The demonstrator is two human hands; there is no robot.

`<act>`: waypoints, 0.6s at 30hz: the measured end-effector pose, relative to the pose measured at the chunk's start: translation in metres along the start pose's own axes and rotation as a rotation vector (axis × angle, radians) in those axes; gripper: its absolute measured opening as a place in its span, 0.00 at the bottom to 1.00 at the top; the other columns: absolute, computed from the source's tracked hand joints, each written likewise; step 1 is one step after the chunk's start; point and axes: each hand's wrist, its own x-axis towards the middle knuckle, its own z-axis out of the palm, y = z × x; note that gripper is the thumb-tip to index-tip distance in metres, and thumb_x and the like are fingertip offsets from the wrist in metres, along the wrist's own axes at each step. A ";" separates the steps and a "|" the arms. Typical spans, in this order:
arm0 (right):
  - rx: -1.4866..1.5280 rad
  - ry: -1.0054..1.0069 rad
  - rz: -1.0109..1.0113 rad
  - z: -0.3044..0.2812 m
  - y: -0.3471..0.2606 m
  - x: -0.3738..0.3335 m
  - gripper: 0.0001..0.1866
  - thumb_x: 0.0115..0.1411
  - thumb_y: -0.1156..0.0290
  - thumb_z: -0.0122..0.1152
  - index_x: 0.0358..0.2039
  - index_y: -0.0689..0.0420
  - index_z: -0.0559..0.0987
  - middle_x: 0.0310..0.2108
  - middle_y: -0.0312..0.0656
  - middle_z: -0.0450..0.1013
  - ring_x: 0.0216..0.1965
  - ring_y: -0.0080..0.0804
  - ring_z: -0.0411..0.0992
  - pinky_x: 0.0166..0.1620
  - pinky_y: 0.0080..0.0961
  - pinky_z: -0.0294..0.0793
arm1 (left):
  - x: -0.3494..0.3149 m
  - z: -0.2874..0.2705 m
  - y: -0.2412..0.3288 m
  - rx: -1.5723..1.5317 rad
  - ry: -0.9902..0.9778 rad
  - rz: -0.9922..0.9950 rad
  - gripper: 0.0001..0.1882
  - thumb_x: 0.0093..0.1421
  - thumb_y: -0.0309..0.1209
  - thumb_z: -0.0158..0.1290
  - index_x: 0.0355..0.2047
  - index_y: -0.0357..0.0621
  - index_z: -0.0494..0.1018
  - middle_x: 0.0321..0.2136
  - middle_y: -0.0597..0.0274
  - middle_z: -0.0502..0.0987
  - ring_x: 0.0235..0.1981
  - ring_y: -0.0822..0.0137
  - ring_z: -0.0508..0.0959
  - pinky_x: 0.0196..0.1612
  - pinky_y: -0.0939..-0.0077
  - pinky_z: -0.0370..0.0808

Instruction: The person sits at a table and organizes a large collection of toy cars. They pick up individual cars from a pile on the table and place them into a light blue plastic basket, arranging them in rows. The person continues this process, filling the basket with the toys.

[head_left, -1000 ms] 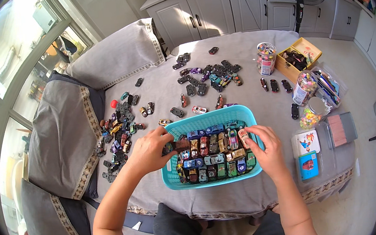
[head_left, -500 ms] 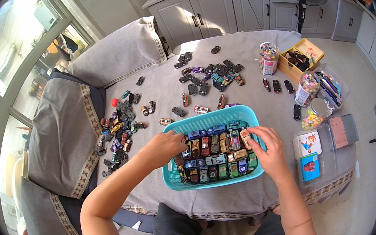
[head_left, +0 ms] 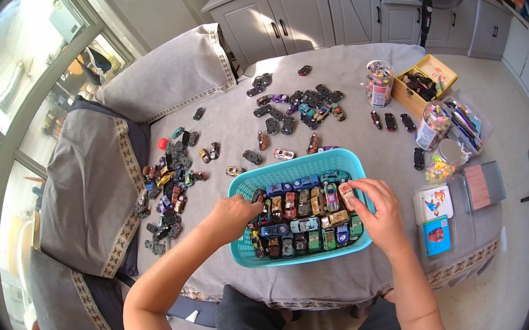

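Observation:
A turquoise plastic basket (head_left: 249, 258) in front of me holds rows of small toy cars. My left hand (head_left: 239, 213) reaches over its left end, fingers bent round a dark reddish toy car (head_left: 259, 196) at the end of the upper row; the fingertips are partly hidden. At the right end, my right hand (head_left: 376, 203) has its thumb and fingers on a cream and orange toy car (head_left: 347, 195). That car stands upright along the row, beside a green and purple car (head_left: 331, 198). A row of blue cars (head_left: 305, 181) lines the far wall inside.
Loose toy cars lie in a heap (head_left: 171, 175) at left and a cluster (head_left: 313, 104) at the far middle. On the right stand jars of colourful bits (head_left: 379, 83), a wooden box (head_left: 405, 98) and clear card cases (head_left: 470, 226). A red ball (head_left: 162, 143) lies left.
My left hand has shifted slightly down and left, showing more of the cars at the basket's left end. My right hand stays on the cream and orange toy car.

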 end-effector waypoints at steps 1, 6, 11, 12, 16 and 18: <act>-0.002 -0.002 0.000 0.000 -0.001 0.000 0.13 0.56 0.71 0.63 0.42 0.58 0.78 0.40 0.44 0.76 0.42 0.43 0.73 0.45 0.35 0.71 | 0.000 0.000 0.000 -0.011 0.010 -0.012 0.16 0.47 0.20 0.53 0.39 0.42 0.69 0.27 0.55 0.76 0.36 0.51 0.77 0.36 0.57 0.76; -0.015 0.000 -0.012 0.000 0.001 0.000 0.14 0.55 0.73 0.64 0.42 0.58 0.78 0.41 0.43 0.76 0.41 0.42 0.73 0.45 0.35 0.71 | 0.001 -0.015 0.022 -0.292 0.188 -0.041 0.19 0.47 0.21 0.53 0.42 0.39 0.66 0.33 0.50 0.76 0.37 0.48 0.77 0.39 0.59 0.75; -0.002 -0.041 -0.017 -0.004 -0.007 0.000 0.15 0.53 0.74 0.65 0.42 0.57 0.78 0.41 0.42 0.76 0.43 0.42 0.73 0.47 0.35 0.71 | 0.006 -0.031 0.052 -0.887 0.070 -0.235 0.16 0.52 0.25 0.58 0.40 0.37 0.67 0.36 0.52 0.78 0.39 0.58 0.80 0.42 0.68 0.75; 0.029 -0.053 -0.023 -0.002 -0.010 -0.001 0.15 0.53 0.74 0.65 0.43 0.56 0.78 0.42 0.42 0.76 0.43 0.42 0.73 0.47 0.35 0.71 | 0.009 -0.031 0.057 -0.986 0.054 -0.291 0.15 0.52 0.27 0.59 0.39 0.37 0.68 0.36 0.54 0.79 0.39 0.62 0.80 0.43 0.70 0.75; 0.045 -0.139 -0.093 0.000 -0.026 -0.001 0.17 0.53 0.74 0.65 0.44 0.55 0.78 0.42 0.41 0.75 0.45 0.41 0.73 0.49 0.35 0.72 | 0.023 -0.016 0.068 -1.646 0.192 -0.257 0.13 0.56 0.28 0.60 0.39 0.36 0.71 0.36 0.63 0.80 0.38 0.74 0.78 0.45 0.79 0.74; 0.041 -0.188 -0.101 0.004 -0.029 -0.004 0.19 0.52 0.74 0.65 0.46 0.54 0.77 0.44 0.41 0.75 0.44 0.41 0.73 0.47 0.35 0.73 | 0.030 -0.017 0.073 -1.748 0.060 -0.261 0.15 0.56 0.26 0.61 0.42 0.37 0.70 0.36 0.62 0.79 0.36 0.74 0.78 0.42 0.80 0.75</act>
